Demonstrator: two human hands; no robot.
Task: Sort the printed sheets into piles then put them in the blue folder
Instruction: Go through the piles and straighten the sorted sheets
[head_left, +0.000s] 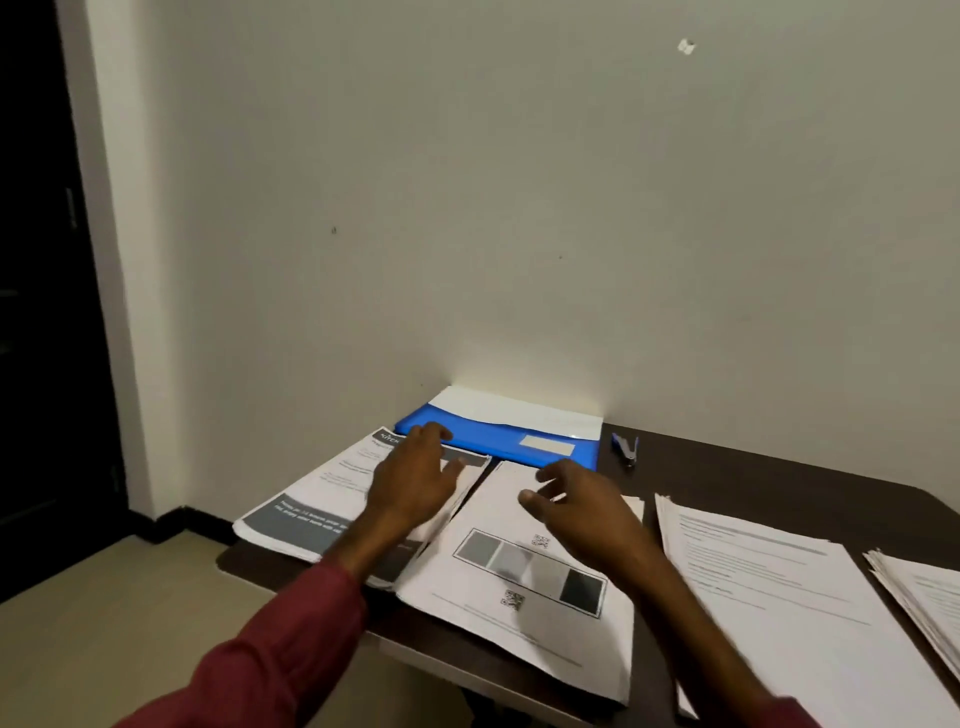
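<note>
My left sleeve (270, 649) was dark red, reaching the wrist. The right sleeve (782, 716) seemed the same red, barely in view. My left hand (415, 483) and right hand (587, 504) were bare.

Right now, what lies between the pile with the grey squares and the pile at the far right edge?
In the head view, one pile of text-only sheets lies between them, with strips of dark table showing on either side.

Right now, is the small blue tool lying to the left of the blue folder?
No, the small blue tool lies on the table right of the blue folder.
</note>
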